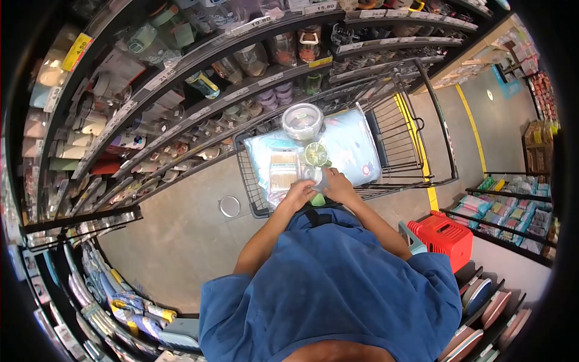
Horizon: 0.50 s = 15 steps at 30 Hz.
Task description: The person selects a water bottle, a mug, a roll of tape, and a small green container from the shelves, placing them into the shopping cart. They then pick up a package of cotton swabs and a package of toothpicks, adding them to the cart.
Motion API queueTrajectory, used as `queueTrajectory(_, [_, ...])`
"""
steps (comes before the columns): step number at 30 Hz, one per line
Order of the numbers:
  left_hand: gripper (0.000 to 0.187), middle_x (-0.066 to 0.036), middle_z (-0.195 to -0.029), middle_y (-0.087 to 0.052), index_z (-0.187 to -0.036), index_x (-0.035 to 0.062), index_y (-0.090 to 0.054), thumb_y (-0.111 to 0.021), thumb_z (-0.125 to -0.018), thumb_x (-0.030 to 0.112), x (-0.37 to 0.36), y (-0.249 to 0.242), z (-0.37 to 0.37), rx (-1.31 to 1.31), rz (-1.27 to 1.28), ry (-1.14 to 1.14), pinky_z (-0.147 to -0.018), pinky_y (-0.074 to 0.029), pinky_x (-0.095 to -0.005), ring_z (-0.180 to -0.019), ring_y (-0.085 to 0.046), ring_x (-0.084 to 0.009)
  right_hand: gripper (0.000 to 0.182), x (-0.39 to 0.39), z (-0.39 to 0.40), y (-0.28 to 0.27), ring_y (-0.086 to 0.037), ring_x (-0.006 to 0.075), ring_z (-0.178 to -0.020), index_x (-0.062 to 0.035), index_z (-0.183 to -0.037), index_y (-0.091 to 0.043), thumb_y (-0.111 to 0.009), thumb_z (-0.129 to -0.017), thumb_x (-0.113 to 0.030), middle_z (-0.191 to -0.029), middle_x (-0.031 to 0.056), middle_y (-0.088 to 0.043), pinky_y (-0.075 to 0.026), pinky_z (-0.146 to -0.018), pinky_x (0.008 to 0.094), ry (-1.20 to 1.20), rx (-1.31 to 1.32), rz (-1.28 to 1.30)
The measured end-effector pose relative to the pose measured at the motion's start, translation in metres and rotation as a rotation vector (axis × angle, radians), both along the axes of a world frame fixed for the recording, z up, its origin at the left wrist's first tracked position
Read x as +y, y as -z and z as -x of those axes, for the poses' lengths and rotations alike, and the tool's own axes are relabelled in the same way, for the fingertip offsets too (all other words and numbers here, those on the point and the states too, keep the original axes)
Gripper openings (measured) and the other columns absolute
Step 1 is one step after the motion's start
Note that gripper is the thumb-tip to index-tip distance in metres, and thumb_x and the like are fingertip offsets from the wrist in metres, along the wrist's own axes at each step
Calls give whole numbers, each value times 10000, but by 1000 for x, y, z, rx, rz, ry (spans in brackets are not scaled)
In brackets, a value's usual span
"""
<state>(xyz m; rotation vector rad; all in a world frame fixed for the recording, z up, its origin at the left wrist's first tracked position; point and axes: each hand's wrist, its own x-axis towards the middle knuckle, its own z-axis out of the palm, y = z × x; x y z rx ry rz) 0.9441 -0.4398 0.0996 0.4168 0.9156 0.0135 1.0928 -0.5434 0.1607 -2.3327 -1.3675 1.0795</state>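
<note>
My left hand (303, 193) and my right hand (339, 186) meet at the near side of a wire shopping cart (405, 130). Between them, the fingers of both are closed on a small greyish item (315, 177) whose details are too small to tell. Just beyond it lies a round green item with a citrus-slice pattern (315, 154). A clear round container (302, 122) rests farther back on a light blue plastic-wrapped package (353, 148). Left of my hands is a clear pack of thin sticks (283, 172). Something green shows under my hands.
Shelves of bottles and containers with price labels (253, 24) curve across the front and left. A round metallic disc (229, 206) is on the floor. Red plastic baskets (443, 238) stand at the right, near a rack of packaged goods (506, 211). Folded textiles hang at lower left.
</note>
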Motion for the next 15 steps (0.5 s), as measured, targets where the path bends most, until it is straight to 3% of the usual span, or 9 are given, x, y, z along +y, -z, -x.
queueTrajectory(3, [212, -70, -1001, -567, -1039, 50, -541, -607, -838, 71, 7, -8, 24, 28, -55, -105, -831, -481, -312, -890, -554, -180, 700, -2, -5, 12, -520, 422, -1116, -2, -1369, -374, -669, -760, -183, -1272, 265, -480, -449, -930, 448, 11, 32, -65])
queueTrajectory(7, [280, -85, -1086, -574, -1141, 39, -523, -577, -873, 99, 2, -55, 53, 64, -258, -122, -897, -480, -324, -983, -570, -191, 654, -14, -26, 13, -555, 400, -1083, -1, -1330, -447, -693, -767, -223, -1243, 253, -522, -468, -911, 425, -19, 56, -144])
queueTrajectory(8, [314, -88, -1121, -573, -1183, 35, -514, -569, -882, 106, 0, -64, 59, 96, -295, -118, -914, -480, -326, -1022, -571, -192, 626, -17, -35, 19, -581, 362, -1049, 4, -1310, -473, -703, -778, -234, -1230, 230, -545, -483, -888, 399, -46, 149, -173])
queueTrajectory(9, [397, -64, -1086, -588, -1230, 42, -513, -614, -856, 128, -3, -58, 66, 111, -314, -175, -836, -466, -285, -993, -565, -150, 600, -12, -45, 20, -606, 324, -1015, 8, -1291, -500, -714, -790, -244, -1218, 208, -568, -497, -864, 372, -83, 235, -210])
queueTrajectory(12, [425, -85, -1134, -592, -1244, 35, -509, -636, -851, 136, 13, -61, 78, 150, -476, -208, -849, -464, -280, -1023, -566, -150, 509, 11, -63, -28, -609, 181, -959, -32, -1291, -524, -709, -836, -168, -1173, 108, -601, -505, -807, 308, -8, 515, -180])
queueTrajectory(15, [414, -88, -1145, -571, -1228, 16, -500, -637, -842, 77, 46, -71, 84, 170, -559, -233, -871, -495, -295, -1014, -584, -170, 518, 51, -78, -77, -601, 166, -983, -46, -1326, -483, -684, -854, -127, -1194, 98, -587, -499, -826, 302, -146, 607, -191])
